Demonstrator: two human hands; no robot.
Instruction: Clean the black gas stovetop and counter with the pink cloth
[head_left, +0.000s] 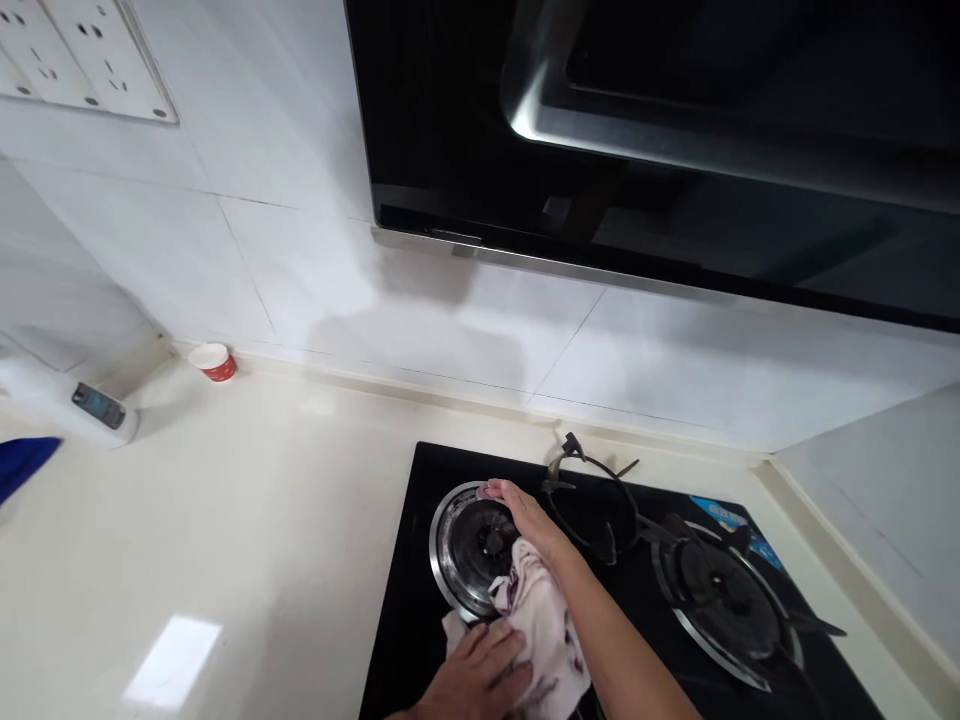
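Observation:
A black gas stove [409,570] is set into the pale counter, its left burner [480,545] bare of a pan support. My right hand [521,508] presses its closed fingers on that burner's upper right rim, with a bit of pinkish cloth showing at the fingertips. From under the right wrist a white cloth with dark purple marks [544,635] hangs down over the stove front. My left hand [480,672] lies flat on the cloth's left side, fingers stretched out, below the burner.
A loose black pan support [592,505] lies between the burners. The right burner [724,590] has its support on. Low overhead hangs a black range hood [637,190]. At left stand a paper cup [217,364], a white bottle [67,400] and something blue [26,465].

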